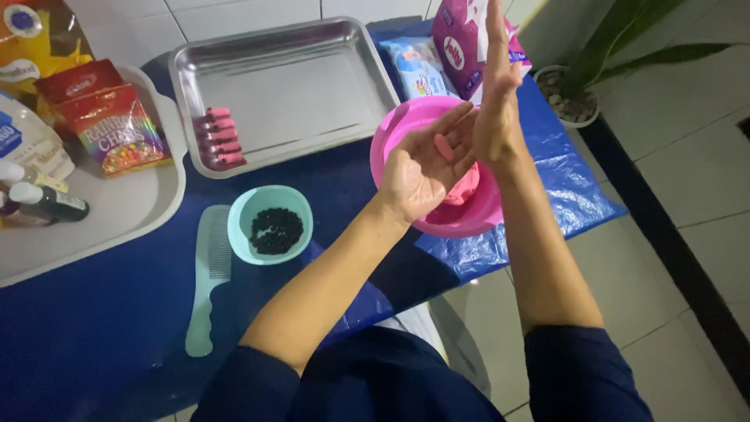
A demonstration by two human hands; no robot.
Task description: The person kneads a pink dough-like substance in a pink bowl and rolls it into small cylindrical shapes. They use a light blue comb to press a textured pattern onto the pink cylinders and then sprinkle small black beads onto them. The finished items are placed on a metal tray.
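The left hand (426,168) lies palm up, fingers spread. The right hand (496,94) stands edge-on, fingers pointing far, its heel touching the left fingers.

White tiled floor (680,195), dark baseboard strip (664,234), potted plant (574,98), blue-covered table (94,336), dim light

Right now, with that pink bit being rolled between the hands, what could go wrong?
1. The small pink dough piece sits between the left hand and the right hand, near the pink bowl's edge; it might slip out and miss the bowl.
2. The left forearm passes close to the teal bowl of dark bits; a nudge could spill it.
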